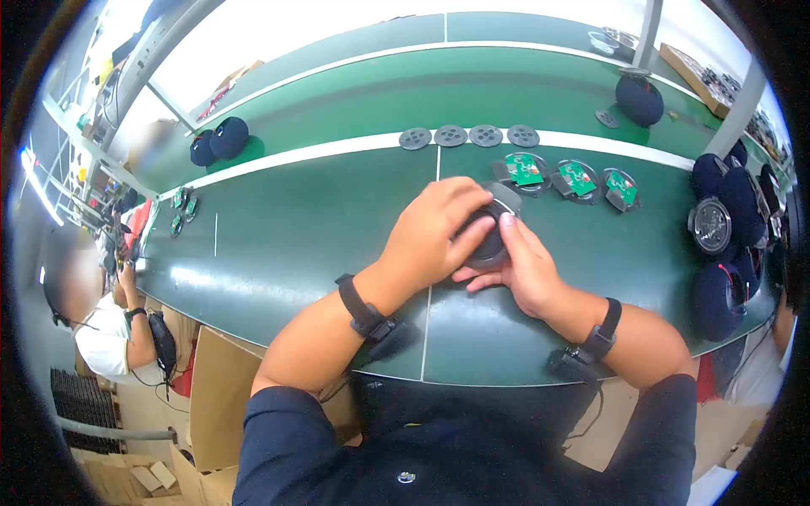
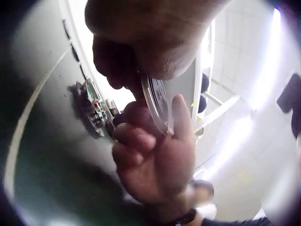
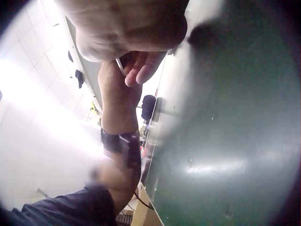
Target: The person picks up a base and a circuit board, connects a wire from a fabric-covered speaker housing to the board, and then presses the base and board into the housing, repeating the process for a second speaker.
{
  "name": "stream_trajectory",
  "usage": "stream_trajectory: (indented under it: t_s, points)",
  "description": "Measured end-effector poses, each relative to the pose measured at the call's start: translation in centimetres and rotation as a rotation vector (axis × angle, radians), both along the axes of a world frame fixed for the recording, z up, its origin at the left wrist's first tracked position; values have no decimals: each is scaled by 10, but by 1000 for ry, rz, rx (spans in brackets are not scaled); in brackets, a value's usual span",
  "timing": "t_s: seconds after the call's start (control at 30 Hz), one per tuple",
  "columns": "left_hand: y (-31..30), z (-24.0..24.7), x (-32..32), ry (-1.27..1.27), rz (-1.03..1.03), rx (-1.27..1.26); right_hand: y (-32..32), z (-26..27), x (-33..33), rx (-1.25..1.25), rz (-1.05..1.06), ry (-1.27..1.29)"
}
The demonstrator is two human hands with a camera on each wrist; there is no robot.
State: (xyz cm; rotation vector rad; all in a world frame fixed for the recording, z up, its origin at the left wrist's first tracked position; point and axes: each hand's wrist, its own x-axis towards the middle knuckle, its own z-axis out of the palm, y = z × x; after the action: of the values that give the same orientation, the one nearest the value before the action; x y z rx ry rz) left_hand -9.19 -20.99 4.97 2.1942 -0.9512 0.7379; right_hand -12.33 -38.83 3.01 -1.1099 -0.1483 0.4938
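Both hands hold a round dark plastic cover (image 1: 491, 248) above the green table. My left hand (image 1: 434, 226) grips it from the left and over the top, fingers curled at its far edge. From the right, my right hand (image 1: 533, 271) supports it, with the thumb on its face and the fingers beneath. A clear rim and small printed marking show on the cover (image 2: 156, 100) in the left wrist view. In the right wrist view the hands hide nearly all of it. Beyond the hands lie three clear round trays with green circuit boards (image 1: 525, 170), (image 1: 578, 179), (image 1: 622, 190).
Several grey perforated discs (image 1: 450, 136) line the white strip at the back. Dark fabric-covered round units (image 1: 742, 207) are heaped at the right edge. More small circuit boards (image 1: 183, 202) lie far left, near another person (image 1: 118, 337). A metal post (image 1: 742, 105) rises at the right.
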Motion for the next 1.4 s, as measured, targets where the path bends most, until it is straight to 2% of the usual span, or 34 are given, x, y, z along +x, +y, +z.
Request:
stream_trajectory:
  t_s: [0.13, 0.23, 0.3, 0.4, 0.5, 0.63, 0.7, 0.77, 0.87, 0.97, 1.03, 1.17, 1.23, 1.3, 1.37, 1.4]
  points:
    - [3, -3, 4, -167, -43, 43, 0, -1, 2, 4, -10, 24]
    - [-1, -4, 2, -183, -51, 93, -5, -9, 6, 74, -7, 101]
    - [-6, -2, 1, -174, -27, 25, -4, -4, 5, 49, -16, 124]
    - [-9, -3, -1, -87, 51, 64, -7, -7, 4, 10, 48, 70]
    - [-11, -9, 3, -75, 37, -41, -7, -9, 2, -43, 87, -2]
    - [-12, -12, 6, -116, 57, -6, -3, 0, 0, -50, 7, 82]
    - [-12, -11, 5, -202, -4, 34, -5, -5, 3, -36, 12, 72]
    - [-7, -6, 0, -141, 24, 78, -5, -7, 3, -12, -8, 87]
    - [-5, 1, -1, -153, -63, 32, -7, -7, 5, 16, -16, 94]
    - [-2, -4, -3, -47, -127, 17, -5, -3, 4, -21, -36, 91]
    - [3, -2, -4, -165, -114, 184, -4, -1, 5, -50, -32, 69]
    - [7, 11, -10, -396, -189, 214, -9, -2, 6, -33, -32, 126]
    - [19, 19, -11, -396, -227, 188, -10, -4, 11, 52, -81, 260]
    - [39, 22, 4, -324, -44, 122, -12, -7, 14, 134, -27, 214]
    - [56, 7, 34, -326, 216, -149, -10, -5, 11, 74, 0, 132]
    - [68, -2, 46, -202, 293, -211, -9, -4, 10, 79, -5, 133]
